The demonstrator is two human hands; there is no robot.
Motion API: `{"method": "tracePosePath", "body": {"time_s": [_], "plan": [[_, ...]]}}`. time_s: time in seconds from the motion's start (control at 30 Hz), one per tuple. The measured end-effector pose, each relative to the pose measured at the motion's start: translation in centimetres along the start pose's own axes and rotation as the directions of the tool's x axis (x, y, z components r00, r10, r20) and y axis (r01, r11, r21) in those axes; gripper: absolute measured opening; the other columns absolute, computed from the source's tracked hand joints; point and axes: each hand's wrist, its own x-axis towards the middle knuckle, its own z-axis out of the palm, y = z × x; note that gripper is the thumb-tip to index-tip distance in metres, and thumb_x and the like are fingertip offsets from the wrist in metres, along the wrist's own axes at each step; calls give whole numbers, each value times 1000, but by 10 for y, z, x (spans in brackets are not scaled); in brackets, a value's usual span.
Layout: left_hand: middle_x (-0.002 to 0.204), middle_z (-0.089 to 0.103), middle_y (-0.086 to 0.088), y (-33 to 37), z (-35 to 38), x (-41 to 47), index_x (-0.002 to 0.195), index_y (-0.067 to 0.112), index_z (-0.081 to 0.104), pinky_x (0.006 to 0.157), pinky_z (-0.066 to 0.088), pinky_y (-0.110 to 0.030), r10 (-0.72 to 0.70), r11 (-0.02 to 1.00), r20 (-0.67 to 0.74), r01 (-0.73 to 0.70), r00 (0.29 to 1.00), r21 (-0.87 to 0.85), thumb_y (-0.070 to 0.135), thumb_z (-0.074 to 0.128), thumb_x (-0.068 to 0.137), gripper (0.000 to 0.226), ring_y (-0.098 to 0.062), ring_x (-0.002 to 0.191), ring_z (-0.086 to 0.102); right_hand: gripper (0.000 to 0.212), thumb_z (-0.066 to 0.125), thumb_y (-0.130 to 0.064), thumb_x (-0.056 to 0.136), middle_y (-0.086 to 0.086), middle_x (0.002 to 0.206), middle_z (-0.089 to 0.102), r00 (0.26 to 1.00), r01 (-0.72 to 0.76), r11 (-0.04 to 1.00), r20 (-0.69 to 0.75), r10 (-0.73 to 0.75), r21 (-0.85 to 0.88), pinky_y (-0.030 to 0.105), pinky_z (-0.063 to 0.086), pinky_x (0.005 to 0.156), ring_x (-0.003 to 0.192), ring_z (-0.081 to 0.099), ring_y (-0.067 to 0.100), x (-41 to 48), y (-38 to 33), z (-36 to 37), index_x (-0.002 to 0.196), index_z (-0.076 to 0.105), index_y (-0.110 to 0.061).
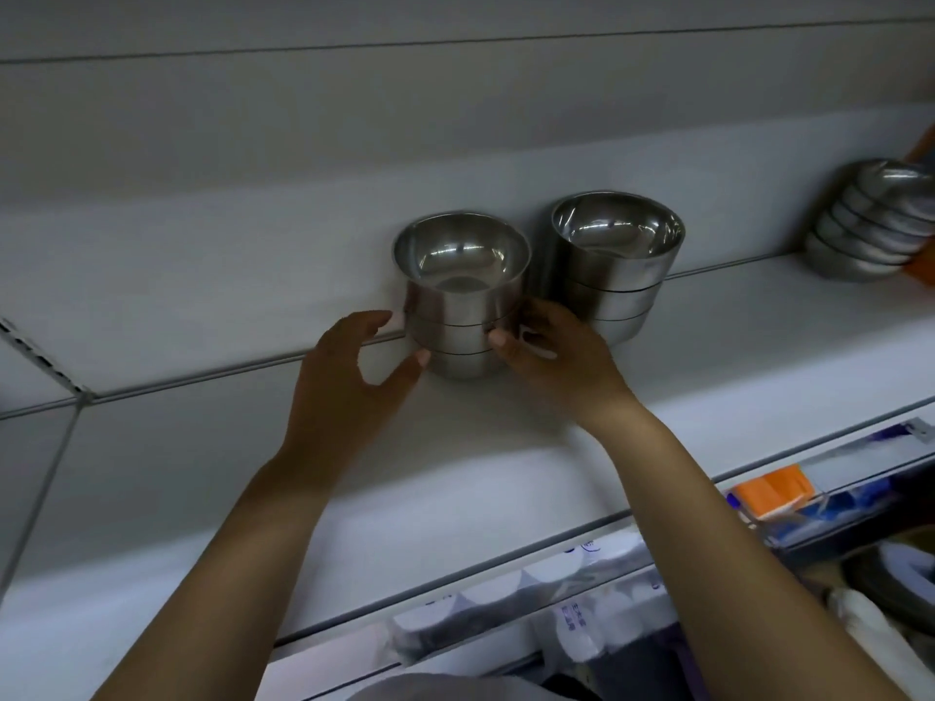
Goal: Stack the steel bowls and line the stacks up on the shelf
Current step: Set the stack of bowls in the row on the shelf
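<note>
A white shelf [455, 473] runs across the dim view, backed by a plain pale back panel [253, 169] with a seam along the joint. On it stands the held stack [463, 296]: three steel bowls nested upright, rims up, straight-sided and mirror-bright, the top bowl's hollow catching pale reflections. The stack sits right at the joint with the back panel.

Just to the right of the held stack, slightly farther back and very close to it, is a second stack [614, 265], also three bowls. Well to the right of the held stack, at the frame edge, a third stack [865, 230] of more bowls leans over.

The left hand [349, 366] is spread wide at the held stack's left side, thumb tip touching the bottom bowl, fingers [374, 321] just short of the steel. The right hand [551, 361] grips the stack's right side, thumb on the middle bowl, fingers curled behind.

Below the held stack, white packs [506, 609] and an orange card [771, 490] sit under the shelf edge.
</note>
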Motion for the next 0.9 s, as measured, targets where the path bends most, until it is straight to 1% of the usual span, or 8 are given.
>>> {"method": "tracePosePath", "body": {"time_s": [0.1, 0.17, 0.27, 0.33, 0.47, 0.6, 0.77, 0.9], "plan": [[139, 60, 1, -11, -15, -11, 136, 20, 60, 106, 36, -28, -25, 986, -2, 25, 1000, 165, 37, 74, 90, 51, -20, 132, 52, 65, 77, -46, 85, -7, 133, 63, 980, -26, 998, -195, 35, 50, 6, 43, 82, 115, 60, 5, -24, -2, 3, 141, 57, -20], [143, 57, -2, -18, -24, -20, 139, 20, 57, 107, 33, -30, -61, 969, 17, 56, 998, 240, 37, 72, 91, 54, -23, 137, 47, 63, 79, -44, 84, -5, 134, 65, 960, -12, 999, -279, 25, 49, 13, 48, 89, 115, 59, 6, -43, -3, 7, 139, 60, -20], [147, 55, -2, -23, -34, -39, 142, 19, 55, 112, 32, -34, -73, 953, 48, 55, 996, 299, 39, 71, 91, 57, -23, 141, 41, 63, 80, -42, 84, -4, 139, 62, 959, 4, 1000, -282, -13, -31, 34, 50, 106, 125, 58, 14, -67, -2, 12, 139, 59, -21], [148, 53, 1, -21, -38, -53, 143, 21, 54, 112, 30, -31, -81, 956, 54, 63, 995, 286, 41, 70, 90, 58, -20, 142, 39, 62, 79, -39, 87, -3, 143, 59, 970, 4, 993, -242, -32, -116, 37, 47, 109, 129, 55, 18, -80, -5, 13, 142, 57, -23], [142, 59, -3, -14, -42, -77, 139, 19, 59, 109, 33, -30, -66, 967, 38, 54, 997, 249, 49, 66, 88, 60, -21, 139, 43, 58, 74, -30, 91, 0, 147, 56, 978, 69, 960, -172, -119, -272, 18, 35, 109, 136, 50, 17, -100, -15, 18, 145, 54, -18], [132, 66, -10, -6, -51, -102, 131, 14, 65, 105, 40, -36, -37, 966, 29, 28, 999, 259, 48, 62, 82, 60, -29, 135, 50, 57, 71, -26, 94, 0, 151, 52, 984, 128, 939, -79, -162, -319, 17, 31, 110, 140, 45, 16, -129, -23, 22, 146, 52, -17], [136, 63, -3, 6, -68, -148, 134, 18, 62, 104, 34, -29, -40, 974, 1, 39, 999, 223, 43, 68, 93, 48, -23, 135, 48, 55, 68, -32, 97, -5, 157, 45, 988, 134, 931, -22, -150, -339, 14, 23, 110, 145, 37, 11, -176, -28, 21, 147, 50, -21], [134, 64, -5, 10, -79, -197, 133, 15, 62, 107, 34, -31, -62, 978, -21, 65, 998, 198, 32, 72, 92, 46, -25, 134, 48, 54, 70, -30, 95, -5, 156, 45, 986, 159, 934, -2, -168, -319, -4, 15, 104, 144, 37, 10, -217, -25, 25, 146, 53, -21]]}}
